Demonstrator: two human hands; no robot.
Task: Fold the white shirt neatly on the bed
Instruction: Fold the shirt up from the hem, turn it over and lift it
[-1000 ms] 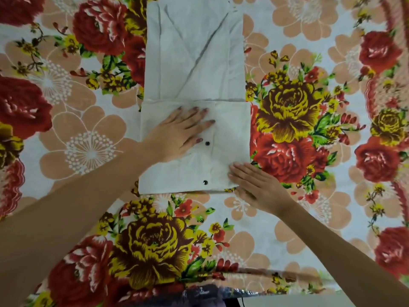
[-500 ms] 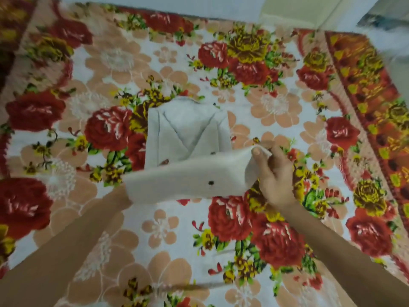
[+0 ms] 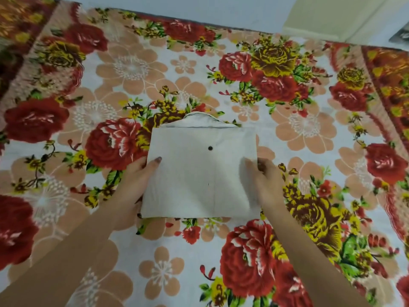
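The white shirt point(image 3: 199, 171) lies folded into a compact rectangle in the middle of the bed, a dark button showing on top and the collar peeking out at its far edge. My left hand point(image 3: 135, 180) grips the shirt's left side, thumb on top and fingers underneath. My right hand point(image 3: 263, 180) holds the right side in the same way; it is blurred.
The bed is covered by a floral sheet point(image 3: 110, 74) with red and yellow roses. A pale wall point(image 3: 199, 9) runs along the far edge, and a cream pillar or door frame point(image 3: 332, 16) stands at the back right.
The lower half of the shirt, pressed flat a second ago, was lifted by both hands and folded up over the upper half. The view also pulled back to show more of the bed.
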